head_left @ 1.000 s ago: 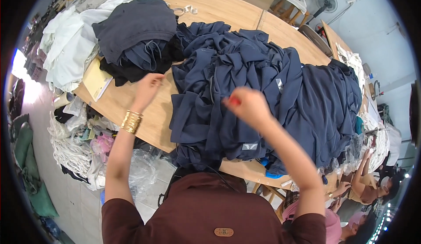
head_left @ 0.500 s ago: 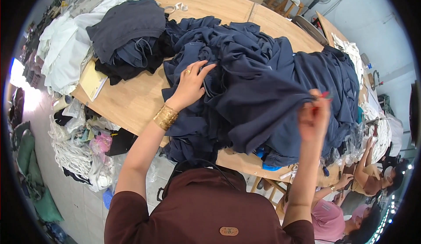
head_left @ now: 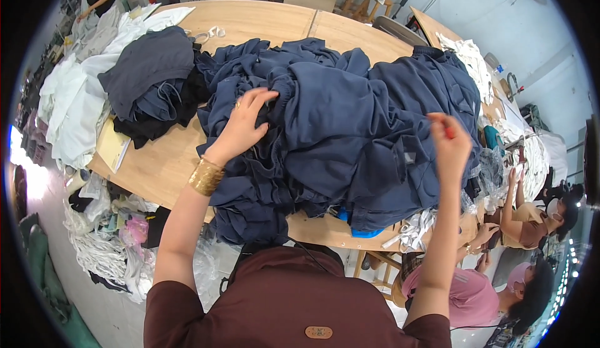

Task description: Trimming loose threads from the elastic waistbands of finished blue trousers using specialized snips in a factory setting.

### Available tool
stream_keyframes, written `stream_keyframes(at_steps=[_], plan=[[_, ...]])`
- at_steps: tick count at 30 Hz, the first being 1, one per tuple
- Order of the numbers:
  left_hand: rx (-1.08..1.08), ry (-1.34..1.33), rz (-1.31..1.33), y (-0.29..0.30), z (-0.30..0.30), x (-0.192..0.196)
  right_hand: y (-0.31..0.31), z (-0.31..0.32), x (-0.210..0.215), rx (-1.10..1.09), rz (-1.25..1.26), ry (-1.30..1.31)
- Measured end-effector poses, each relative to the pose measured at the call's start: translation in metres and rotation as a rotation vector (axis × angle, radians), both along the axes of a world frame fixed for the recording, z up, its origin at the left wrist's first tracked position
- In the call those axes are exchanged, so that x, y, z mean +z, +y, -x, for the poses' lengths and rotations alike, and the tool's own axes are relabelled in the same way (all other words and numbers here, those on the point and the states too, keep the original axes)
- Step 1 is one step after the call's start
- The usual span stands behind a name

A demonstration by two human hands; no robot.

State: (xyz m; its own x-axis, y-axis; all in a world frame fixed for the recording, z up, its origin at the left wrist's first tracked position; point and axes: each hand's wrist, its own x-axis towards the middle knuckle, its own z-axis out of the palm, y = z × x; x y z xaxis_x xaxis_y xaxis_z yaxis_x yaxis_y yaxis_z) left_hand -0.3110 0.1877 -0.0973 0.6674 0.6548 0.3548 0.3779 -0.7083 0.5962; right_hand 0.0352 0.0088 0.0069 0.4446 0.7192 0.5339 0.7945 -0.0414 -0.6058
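A large heap of navy garments covers the table's middle. Across its top lies a navy garment (head_left: 337,110) with a gathered elastic waistband at its left end. My left hand (head_left: 240,129), wearing a gold cuff, has thumb and fingers apart, its fingertips at that waistband. Over the right part of the heap, my right hand (head_left: 451,148) is curled closed around a small red object (head_left: 450,133), mostly hidden by the fingers. A small pale tag (head_left: 409,158) shows on the cloth left of this hand. Another navy garment (head_left: 431,79) with an elastic waistband lies beyond.
Dark folded garments (head_left: 150,67) and white cloth (head_left: 72,110) are piled at the left of the wooden table (head_left: 250,20), beside a yellow pad (head_left: 112,145). White strips (head_left: 419,229) and a blue item (head_left: 365,232) lie at the near edge. Co-workers sit at the right.
Cloth that was drawn taut toward my right hand now lies spread and slack on the heap, apart from that hand. My left hand has stayed by the waistband. The view has shifted.
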Motion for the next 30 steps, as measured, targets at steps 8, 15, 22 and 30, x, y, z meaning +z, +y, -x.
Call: stream_keyframes(at_steps=[8,15,22,30], plan=[[-0.025,0.467,-0.338,0.031,-0.065,0.002,-0.010,0.097,-0.031,0.350,0.097,0.188],[-0.110,-0.435,0.199,0.007,-0.145,0.130,-0.006,0.070,0.002,0.258,-0.207,0.543],[-0.454,-0.645,0.506,-0.064,-0.185,0.253,0.024,0.060,0.043,0.034,-0.559,0.363],[-0.259,-0.152,-0.296,-0.082,-0.169,0.254,-0.012,-0.018,0.066,-0.325,-0.503,-0.123]])
